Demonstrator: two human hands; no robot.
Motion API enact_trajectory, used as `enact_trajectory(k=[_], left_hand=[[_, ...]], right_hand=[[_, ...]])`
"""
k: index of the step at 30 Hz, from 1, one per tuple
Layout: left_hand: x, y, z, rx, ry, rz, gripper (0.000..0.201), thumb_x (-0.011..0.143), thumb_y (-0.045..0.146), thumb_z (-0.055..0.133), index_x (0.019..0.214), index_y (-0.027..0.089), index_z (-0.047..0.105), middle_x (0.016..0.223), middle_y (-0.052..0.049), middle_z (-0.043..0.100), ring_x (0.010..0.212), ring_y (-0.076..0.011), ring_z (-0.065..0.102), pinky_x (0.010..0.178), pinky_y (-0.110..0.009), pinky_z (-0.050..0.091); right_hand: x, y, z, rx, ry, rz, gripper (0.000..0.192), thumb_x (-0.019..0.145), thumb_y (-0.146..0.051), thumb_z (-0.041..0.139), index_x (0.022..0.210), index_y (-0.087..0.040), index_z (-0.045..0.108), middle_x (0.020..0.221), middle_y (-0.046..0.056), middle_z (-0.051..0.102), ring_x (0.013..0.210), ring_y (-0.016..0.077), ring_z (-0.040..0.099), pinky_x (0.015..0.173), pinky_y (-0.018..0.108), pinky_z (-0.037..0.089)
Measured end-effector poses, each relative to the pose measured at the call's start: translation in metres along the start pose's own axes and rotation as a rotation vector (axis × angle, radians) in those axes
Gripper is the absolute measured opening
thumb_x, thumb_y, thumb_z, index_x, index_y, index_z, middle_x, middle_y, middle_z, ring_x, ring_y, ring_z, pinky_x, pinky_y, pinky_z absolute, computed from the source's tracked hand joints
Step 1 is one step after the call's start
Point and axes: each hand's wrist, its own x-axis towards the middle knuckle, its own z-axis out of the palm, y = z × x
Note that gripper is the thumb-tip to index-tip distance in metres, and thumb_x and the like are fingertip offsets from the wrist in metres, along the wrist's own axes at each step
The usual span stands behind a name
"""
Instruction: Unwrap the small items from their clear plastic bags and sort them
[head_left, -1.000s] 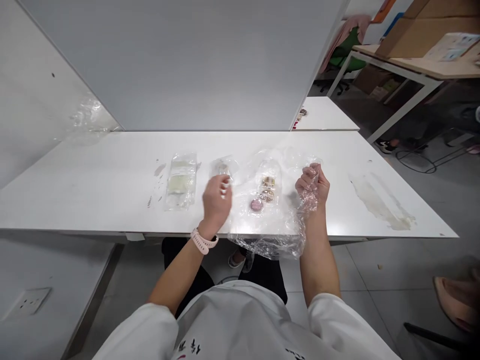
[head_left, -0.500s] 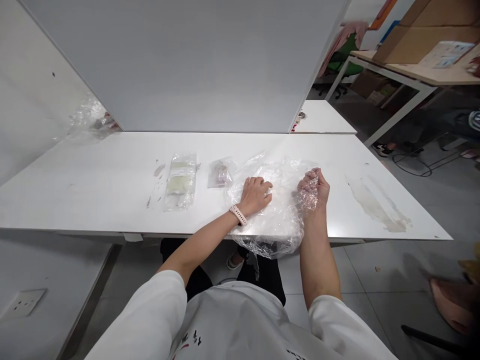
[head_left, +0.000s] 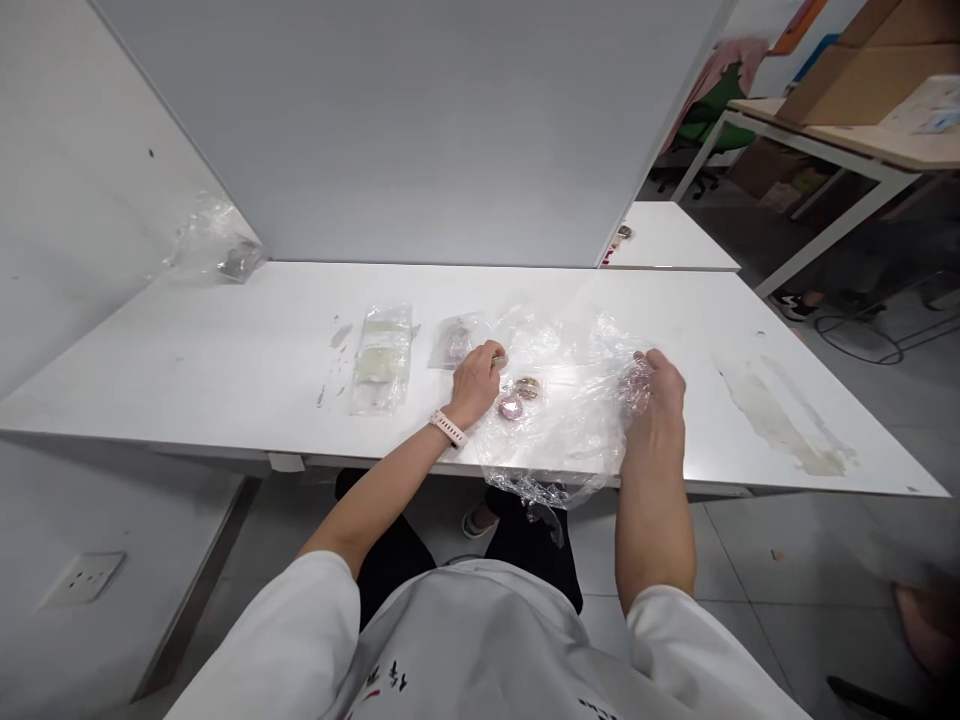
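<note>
My right hand (head_left: 657, 388) is closed on one side of a large crumpled clear plastic bag (head_left: 574, 425), which spreads over the white table and hangs past its front edge. At the bag's left side my left hand (head_left: 476, 383) has its fingertips pinched; a small light edge shows at them, too small to name. Just right of that hand lie a small pink round piece (head_left: 511, 406) and a gold-brown round piece (head_left: 528, 388). Behind the left hand is a small clear packet (head_left: 450, 340) with something pinkish inside, partly covered.
A clear packet with pale green contents (head_left: 383, 352) lies to the left on the white table (head_left: 225, 370). Crumpled plastic (head_left: 217, 245) sits in the back left corner. A grey panel (head_left: 435, 130) stands along the back edge. Dry stains (head_left: 787, 415) mark the right side.
My left hand has moved left and its fingers have gone from spread on the plastic to pinched. The pink and gold-brown pieces now show. My right hand still grips the bag, slightly lower.
</note>
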Motion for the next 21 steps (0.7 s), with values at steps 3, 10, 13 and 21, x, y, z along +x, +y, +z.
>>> enact_trajectory(k=[3, 10, 13, 21], left_hand=[[-0.01, 0.009, -0.009, -0.056, 0.125, 0.076, 0.028, 0.091, 0.004, 0.044, 0.111, 0.022, 0.053, 0.109, -0.006, 0.067, 0.099, -0.0187, 0.063, 0.083, -0.033, 0.049], [-0.042, 0.016, 0.008, -0.013, -0.159, 0.052, 0.031, 0.093, 0.011, 0.048, 0.123, 0.02, 0.054, 0.106, -0.007, 0.069, 0.1, -0.0226, 0.064, 0.08, -0.035, 0.052], [-0.047, 0.008, 0.009, -0.071, -0.199, -0.01, 0.057, 0.093, 0.022, 0.056, 0.146, 0.021, 0.035, 0.139, -0.014, 0.058, 0.125, -0.0287, 0.056, 0.094, -0.043, 0.051], [-0.069, -0.02, -0.027, -0.083, -0.304, 0.04, 0.088, 0.088, 0.027, 0.065, 0.159, 0.026, 0.014, 0.154, -0.014, 0.044, 0.143, -0.0296, 0.04, 0.111, -0.048, 0.042]], right_hand=[[-0.029, -0.023, -0.005, -0.283, 0.231, -0.561, 0.023, 0.079, -0.016, 0.069, 0.095, -0.029, 0.058, 0.104, 0.001, 0.063, 0.085, 0.0156, 0.061, 0.07, 0.032, 0.058], [-0.108, -0.038, 0.018, -0.913, -0.816, -0.609, 0.045, 0.091, -0.052, 0.062, 0.134, -0.038, 0.057, 0.142, 0.006, 0.056, 0.125, 0.0317, 0.057, 0.099, 0.061, 0.051], [-0.113, -0.006, 0.034, -1.17, -1.19, -0.589, 0.083, 0.081, -0.066, 0.068, 0.153, -0.04, 0.035, 0.166, 0.007, 0.025, 0.152, 0.0391, 0.022, 0.115, 0.068, 0.03], [-0.096, 0.036, 0.04, -1.212, -1.318, -0.782, 0.056, 0.091, -0.063, 0.057, 0.141, -0.038, 0.054, 0.159, 0.007, 0.039, 0.147, 0.0333, 0.034, 0.117, 0.059, 0.027]])
